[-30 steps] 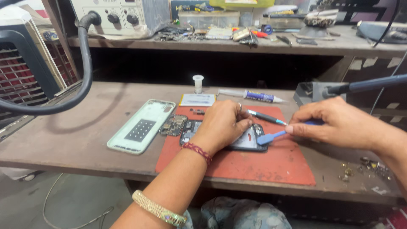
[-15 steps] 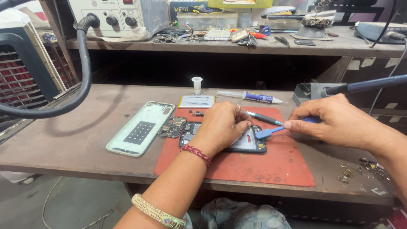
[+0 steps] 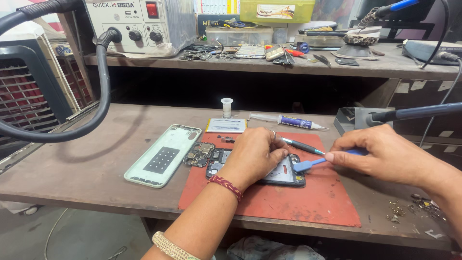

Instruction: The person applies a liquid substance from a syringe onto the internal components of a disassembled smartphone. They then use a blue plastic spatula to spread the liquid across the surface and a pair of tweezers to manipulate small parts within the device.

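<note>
Left hand [image 3: 255, 154] pressed flat on opened phone [image 3: 284, 175], mid red mat [image 3: 308, 202] near workbench front edge; right hand [image 3: 385, 154] pinching blue pry tool [image 3: 310, 163], tip touching phone's edge.

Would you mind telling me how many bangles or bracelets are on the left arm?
2. A red beaded bracelet sits at the wrist behind the left hand; a pale gold bangle sits lower on the forearm, near the frame's bottom edge. More may lie out of frame.
</note>
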